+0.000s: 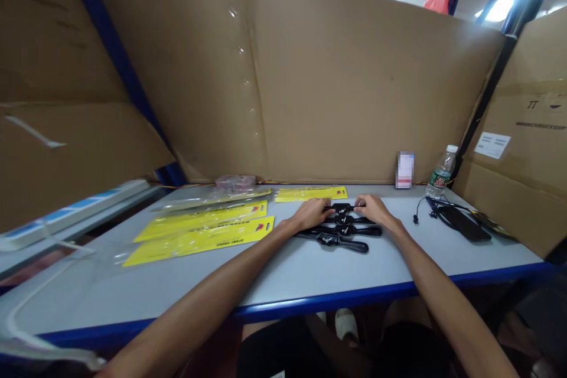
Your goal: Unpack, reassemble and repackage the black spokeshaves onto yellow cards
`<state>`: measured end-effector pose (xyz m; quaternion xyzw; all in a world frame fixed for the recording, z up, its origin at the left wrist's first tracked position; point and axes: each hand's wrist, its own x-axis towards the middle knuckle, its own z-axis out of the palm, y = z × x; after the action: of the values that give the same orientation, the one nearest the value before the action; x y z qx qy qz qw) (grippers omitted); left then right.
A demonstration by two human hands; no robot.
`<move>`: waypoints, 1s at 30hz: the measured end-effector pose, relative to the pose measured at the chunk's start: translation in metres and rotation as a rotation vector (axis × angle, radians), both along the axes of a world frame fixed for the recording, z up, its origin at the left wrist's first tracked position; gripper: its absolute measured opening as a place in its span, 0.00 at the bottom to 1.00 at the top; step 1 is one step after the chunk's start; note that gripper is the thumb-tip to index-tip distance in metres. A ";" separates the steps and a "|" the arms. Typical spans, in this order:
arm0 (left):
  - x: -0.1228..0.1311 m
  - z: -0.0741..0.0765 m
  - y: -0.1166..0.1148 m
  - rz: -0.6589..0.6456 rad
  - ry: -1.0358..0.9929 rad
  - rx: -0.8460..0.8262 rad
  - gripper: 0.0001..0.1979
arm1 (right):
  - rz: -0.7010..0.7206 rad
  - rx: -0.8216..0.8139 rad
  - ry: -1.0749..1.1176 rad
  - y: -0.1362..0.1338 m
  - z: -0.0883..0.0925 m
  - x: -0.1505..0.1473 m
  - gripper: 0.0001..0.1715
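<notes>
Several black spokeshaves lie in a row on the grey table, one behind another. My left hand (315, 212) is closed around the left handle of the farthest spokeshave (342, 208). The other handle of that same tool is pinched in the fingers of my right hand (372, 208). Just nearer to me, more spokeshaves rest, the closest spokeshave (330, 240) lying slightly askew. To the left, yellow cards in clear plastic packaging are spread out, among them a front yellow card (201, 241) and a yellow card (208, 218) behind it.
Another yellow card (311, 194) lies at the back, near a clear plastic pack (235, 183). On the right stand a water bottle (442, 173) and a propped phone (404, 170), with a black phone (464, 223) and earphones (415, 218). Cardboard walls (345, 82) enclose the table.
</notes>
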<state>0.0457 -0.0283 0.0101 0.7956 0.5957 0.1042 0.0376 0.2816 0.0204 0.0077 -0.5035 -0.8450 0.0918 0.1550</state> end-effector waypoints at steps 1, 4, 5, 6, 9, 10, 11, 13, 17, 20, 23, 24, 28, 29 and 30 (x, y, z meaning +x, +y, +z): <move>0.000 0.000 0.000 0.008 -0.002 0.000 0.16 | -0.008 0.012 0.000 -0.001 0.002 0.001 0.19; 0.001 0.001 -0.001 0.032 -0.011 0.016 0.16 | -0.027 0.046 0.007 -0.004 0.009 0.005 0.18; 0.001 0.001 -0.002 0.037 -0.012 0.026 0.16 | -0.034 0.055 0.011 -0.005 0.011 0.006 0.18; 0.001 0.001 -0.002 0.039 -0.012 0.036 0.16 | -0.040 0.062 0.014 -0.006 0.013 0.007 0.18; 0.001 0.002 -0.004 0.023 -0.002 0.056 0.16 | -0.049 0.076 0.024 -0.008 0.019 0.006 0.17; 0.001 0.003 -0.004 0.013 0.001 0.058 0.16 | -0.045 0.080 0.029 -0.010 0.021 0.004 0.17; 0.001 0.003 -0.005 0.002 0.002 0.059 0.16 | -0.036 0.085 0.034 -0.014 0.024 0.002 0.16; 0.000 0.004 -0.004 -0.020 -0.001 0.054 0.15 | 0.006 0.093 0.044 -0.029 0.029 -0.001 0.14; -0.007 0.004 0.002 -0.084 -0.037 0.001 0.15 | 0.181 0.074 0.021 -0.083 0.027 0.000 0.30; -0.015 0.002 0.009 -0.120 -0.051 -0.041 0.15 | 0.205 0.041 -0.049 -0.118 0.015 0.005 0.52; -0.019 -0.001 0.013 -0.108 -0.039 -0.052 0.15 | 0.172 0.026 -0.143 -0.127 0.006 0.007 0.59; -0.020 -0.002 0.013 -0.099 -0.033 -0.052 0.15 | 0.176 0.029 -0.160 -0.124 0.005 0.006 0.57; -0.020 -0.004 0.015 -0.070 -0.009 -0.060 0.15 | 0.215 0.088 -0.168 -0.110 0.011 0.005 0.43; -0.020 -0.005 0.016 -0.061 -0.006 -0.059 0.15 | 0.220 0.106 -0.170 -0.110 0.012 0.005 0.40; -0.020 -0.005 0.017 -0.049 -0.006 -0.055 0.15 | 0.222 0.123 -0.171 -0.110 0.013 0.005 0.38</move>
<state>0.0252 -0.0111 0.0047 0.8082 0.5786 0.0892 0.0635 0.2871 -0.0897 0.0206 -0.4023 -0.9098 0.0129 0.1018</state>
